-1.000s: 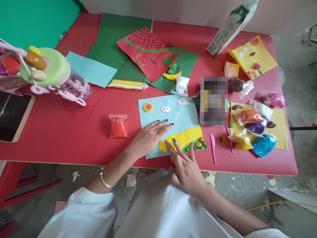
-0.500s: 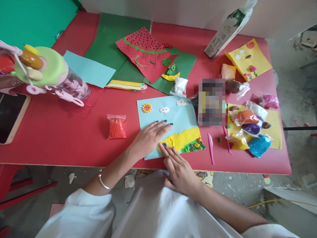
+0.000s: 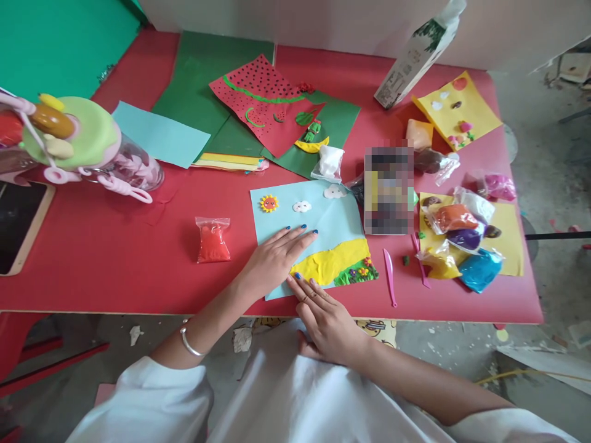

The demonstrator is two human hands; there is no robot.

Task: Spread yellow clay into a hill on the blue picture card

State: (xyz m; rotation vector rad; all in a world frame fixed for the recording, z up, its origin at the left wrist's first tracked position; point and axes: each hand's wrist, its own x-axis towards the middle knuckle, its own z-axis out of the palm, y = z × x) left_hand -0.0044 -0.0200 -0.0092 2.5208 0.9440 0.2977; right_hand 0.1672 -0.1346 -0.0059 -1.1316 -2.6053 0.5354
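A light blue sheet of paper (image 3: 323, 215) lies on the red table, decorated with a clay sun (image 3: 269, 203), white clouds (image 3: 302, 206) and a green strip of clay grass and flowers (image 3: 357, 272). Across its lower part runs a flattened band of yellow clay (image 3: 330, 260). My left hand (image 3: 272, 261) rests flat on the sheet with fingers stretched out, left of the yellow band. My right hand (image 3: 330, 320) touches the lower left end of that band with extended fingertips. Neither hand holds anything.
A bag of red clay (image 3: 213, 241) lies to the left, beyond it a lidded bottle (image 3: 138, 163). At right are a pink plastic knife (image 3: 389, 278), a pixelated box (image 3: 388, 191) and several clay bags (image 3: 481, 269). A carton (image 3: 418, 55) stands behind.
My right fingertips have shifted slightly left and down along the yellow clay's lower edge. My left hand keeps its place on the sheet. The whole view has shifted a little.
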